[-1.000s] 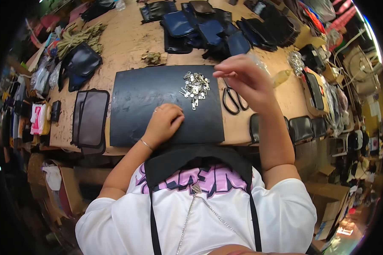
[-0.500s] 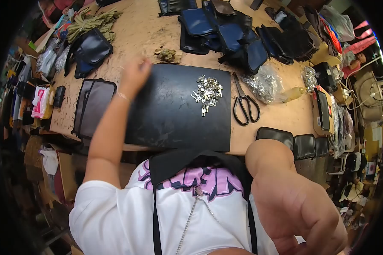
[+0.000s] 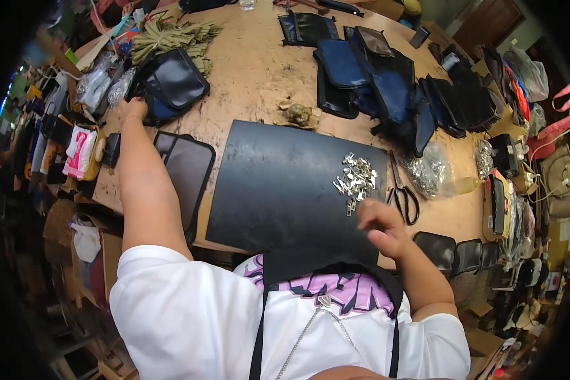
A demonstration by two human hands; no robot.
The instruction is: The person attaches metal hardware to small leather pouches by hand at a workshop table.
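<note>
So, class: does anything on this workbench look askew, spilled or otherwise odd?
Nothing looks damaged. The metal zipper pulls lie in a loose heap on the black mat, and the mat's near edge overhangs the table.

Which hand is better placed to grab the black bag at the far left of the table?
Left. The left hand is stretched out and already at the black bag, while the right hand sits near the mat, by the zipper pulls.

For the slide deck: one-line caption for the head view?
Left hand reaches a black bag; right hand rests on black mat near zipper pulls.
</note>
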